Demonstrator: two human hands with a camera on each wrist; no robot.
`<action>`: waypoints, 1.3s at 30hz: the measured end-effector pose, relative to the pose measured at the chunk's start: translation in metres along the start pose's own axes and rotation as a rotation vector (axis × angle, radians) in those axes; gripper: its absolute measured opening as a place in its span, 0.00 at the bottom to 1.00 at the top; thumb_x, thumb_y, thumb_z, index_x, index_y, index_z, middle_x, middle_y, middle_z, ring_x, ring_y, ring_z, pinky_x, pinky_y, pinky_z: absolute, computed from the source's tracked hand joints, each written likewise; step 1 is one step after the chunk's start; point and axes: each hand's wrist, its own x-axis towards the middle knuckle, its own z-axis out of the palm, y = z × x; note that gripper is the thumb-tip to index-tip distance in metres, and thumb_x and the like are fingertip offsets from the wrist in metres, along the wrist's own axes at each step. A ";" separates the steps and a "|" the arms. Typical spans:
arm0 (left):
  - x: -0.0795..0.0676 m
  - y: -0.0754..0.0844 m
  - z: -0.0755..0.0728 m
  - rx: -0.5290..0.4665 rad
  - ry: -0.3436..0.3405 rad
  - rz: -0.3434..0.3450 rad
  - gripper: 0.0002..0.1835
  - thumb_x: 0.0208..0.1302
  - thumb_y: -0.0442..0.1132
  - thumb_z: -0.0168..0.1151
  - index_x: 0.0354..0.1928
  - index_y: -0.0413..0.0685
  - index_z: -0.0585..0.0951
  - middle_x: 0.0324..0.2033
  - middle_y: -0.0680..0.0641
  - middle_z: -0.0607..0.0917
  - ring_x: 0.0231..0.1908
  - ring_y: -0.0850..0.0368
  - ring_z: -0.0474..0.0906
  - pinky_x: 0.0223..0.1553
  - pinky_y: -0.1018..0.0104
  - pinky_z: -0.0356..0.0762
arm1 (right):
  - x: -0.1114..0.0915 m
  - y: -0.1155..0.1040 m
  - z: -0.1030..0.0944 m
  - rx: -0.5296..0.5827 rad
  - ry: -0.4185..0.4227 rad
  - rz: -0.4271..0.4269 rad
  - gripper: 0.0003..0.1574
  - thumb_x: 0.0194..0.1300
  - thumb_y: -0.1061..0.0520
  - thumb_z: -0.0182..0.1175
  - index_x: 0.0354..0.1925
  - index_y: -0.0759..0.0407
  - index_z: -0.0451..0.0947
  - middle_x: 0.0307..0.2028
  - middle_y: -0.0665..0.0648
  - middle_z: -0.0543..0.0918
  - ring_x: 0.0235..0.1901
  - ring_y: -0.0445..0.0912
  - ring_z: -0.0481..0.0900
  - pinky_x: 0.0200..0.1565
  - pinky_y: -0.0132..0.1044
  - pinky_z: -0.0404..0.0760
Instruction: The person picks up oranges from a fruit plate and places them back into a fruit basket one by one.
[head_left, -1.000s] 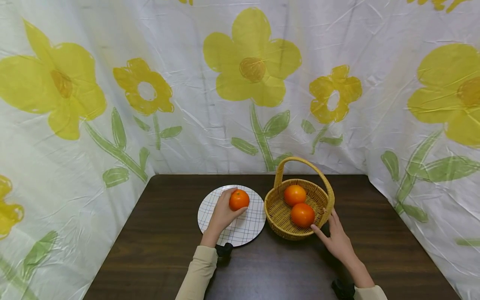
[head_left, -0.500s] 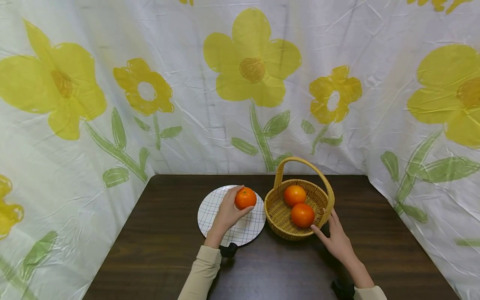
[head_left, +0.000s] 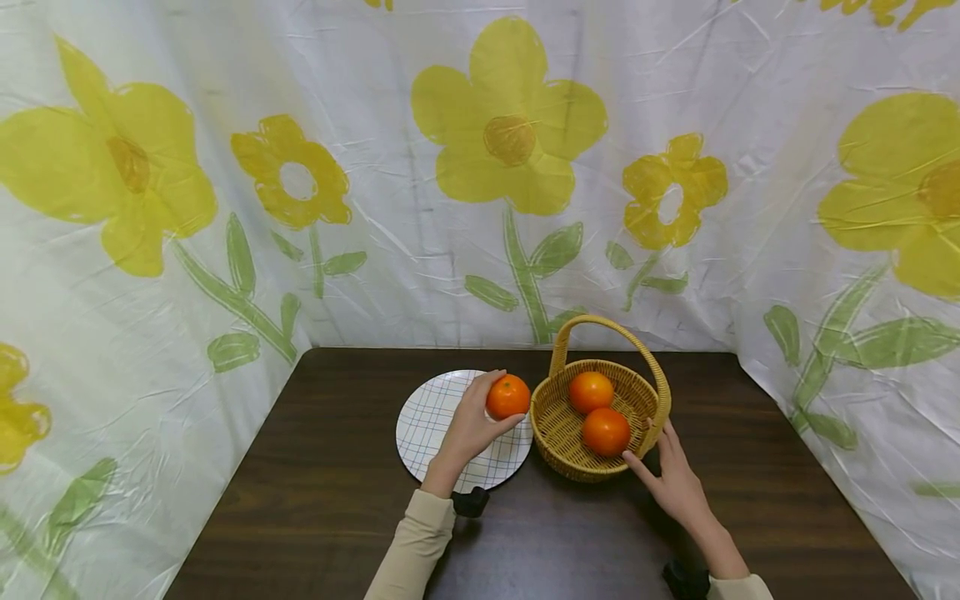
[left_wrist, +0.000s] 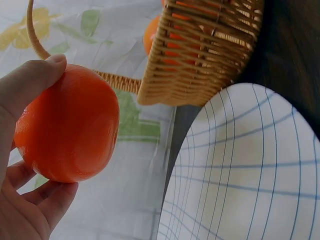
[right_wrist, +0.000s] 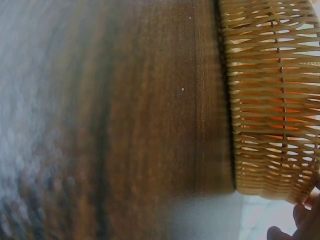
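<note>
My left hand [head_left: 471,425] holds an orange [head_left: 507,397] between thumb and fingers, over the right part of a round white plate [head_left: 427,425] with blue grid lines. The left wrist view shows the orange [left_wrist: 70,122] smooth and shiny, in front of the basket handle. Just right of the plate stands a yellow wicker basket [head_left: 558,425] with a tall arched handle. Two more oranges lie inside, one orange [head_left: 591,392] behind the other orange [head_left: 606,432]. My right hand [head_left: 678,483] grips the basket's right side by the handle's base, thumb at the front rim.
The dark wooden table [head_left: 322,467] reaches back to a white curtain [head_left: 390,275] printed with yellow flowers. Each wrist carries a black camera mount, such as the left mount [head_left: 471,502]. Plate and basket sit almost edge to edge.
My left hand has moved right with the orange, from over the plate's middle to its right edge beside the basket. The right hand and basket have stayed in place.
</note>
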 end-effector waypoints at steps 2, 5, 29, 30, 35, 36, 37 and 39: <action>0.001 0.002 0.002 0.001 -0.004 0.007 0.38 0.48 0.50 0.72 0.61 0.50 0.68 0.57 0.46 0.72 0.54 0.51 0.72 0.50 0.56 0.76 | 0.000 0.000 0.000 0.001 0.001 -0.002 0.48 0.64 0.38 0.54 0.72 0.52 0.45 0.73 0.57 0.35 0.65 0.67 0.52 0.44 0.71 0.65; 0.002 0.005 0.005 -0.011 -0.004 0.031 0.38 0.48 0.50 0.72 0.61 0.50 0.69 0.57 0.46 0.72 0.54 0.51 0.72 0.49 0.56 0.76 | 0.000 0.000 0.000 0.003 0.003 -0.006 0.48 0.64 0.38 0.54 0.72 0.51 0.44 0.73 0.56 0.35 0.65 0.67 0.52 0.44 0.71 0.66; 0.007 0.021 0.021 -0.034 -0.055 0.082 0.37 0.51 0.51 0.70 0.62 0.50 0.67 0.57 0.47 0.71 0.54 0.51 0.71 0.50 0.58 0.76 | -0.002 0.000 0.000 0.001 0.012 -0.018 0.49 0.64 0.39 0.55 0.73 0.43 0.40 0.73 0.55 0.35 0.65 0.67 0.52 0.44 0.72 0.65; 0.007 0.022 0.022 -0.033 -0.059 0.085 0.37 0.51 0.51 0.70 0.62 0.50 0.67 0.58 0.47 0.71 0.55 0.51 0.70 0.50 0.57 0.76 | -0.002 0.000 0.000 0.001 0.014 -0.019 0.49 0.63 0.39 0.55 0.73 0.43 0.40 0.73 0.55 0.35 0.65 0.67 0.52 0.44 0.72 0.65; 0.009 0.025 0.026 -0.018 -0.070 0.085 0.37 0.51 0.51 0.69 0.62 0.50 0.67 0.58 0.47 0.71 0.56 0.52 0.70 0.51 0.57 0.75 | -0.002 0.000 0.001 -0.002 0.017 -0.020 0.50 0.63 0.39 0.55 0.73 0.43 0.39 0.73 0.56 0.36 0.66 0.67 0.52 0.45 0.72 0.64; 0.009 0.026 0.026 -0.019 -0.073 0.080 0.37 0.51 0.51 0.69 0.62 0.50 0.68 0.58 0.47 0.71 0.56 0.52 0.70 0.51 0.57 0.75 | -0.002 0.000 0.001 -0.002 0.017 -0.020 0.50 0.63 0.39 0.55 0.73 0.43 0.39 0.73 0.56 0.36 0.66 0.67 0.52 0.45 0.72 0.64; 0.009 0.027 0.027 -0.019 -0.076 0.077 0.37 0.51 0.51 0.70 0.62 0.49 0.68 0.58 0.47 0.71 0.56 0.52 0.70 0.51 0.57 0.75 | -0.002 0.000 0.001 -0.001 0.017 -0.020 0.50 0.63 0.39 0.55 0.73 0.44 0.40 0.73 0.56 0.36 0.66 0.67 0.52 0.45 0.72 0.64; 0.009 0.029 0.028 -0.020 -0.082 0.073 0.37 0.51 0.51 0.70 0.62 0.48 0.68 0.58 0.47 0.71 0.56 0.52 0.70 0.51 0.57 0.75 | -0.002 0.000 0.001 -0.001 0.019 -0.021 0.49 0.63 0.39 0.55 0.73 0.46 0.41 0.73 0.56 0.36 0.66 0.67 0.52 0.45 0.72 0.64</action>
